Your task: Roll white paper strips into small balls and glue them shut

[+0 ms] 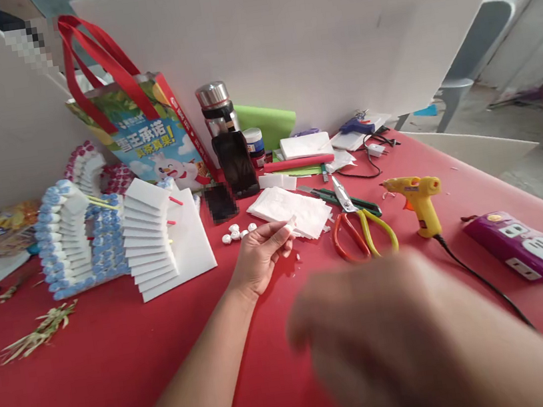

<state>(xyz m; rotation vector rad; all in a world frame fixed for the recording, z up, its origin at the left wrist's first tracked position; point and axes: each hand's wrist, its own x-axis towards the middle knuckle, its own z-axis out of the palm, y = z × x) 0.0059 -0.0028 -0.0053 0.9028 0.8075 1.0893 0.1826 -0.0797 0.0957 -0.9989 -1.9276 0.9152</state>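
My left hand [264, 253] reaches over the middle of the red desk [147, 362], with thumb and forefinger pinching a small white piece [293, 223]. The piece appears against the near edge of a pile of thin white sheets [297, 208]; I cannot tell whether the two touch. My right hand [368, 318], blurred in the foreground, has its fingers curled, and I cannot tell whether it grasps anything. Small white balls [233, 228] lie in a group just beyond my left hand. To the right of the sheets are scissors [349, 204] with one red and one yellow handle, then a yellow glue gun [420, 199], nozzle to the left, and a purple power strip [530, 244]. At left, fanned white cards [150, 247] stand beside a blue-and-white form [67, 239]; behind them rises a printed bag [155, 135] with red handles
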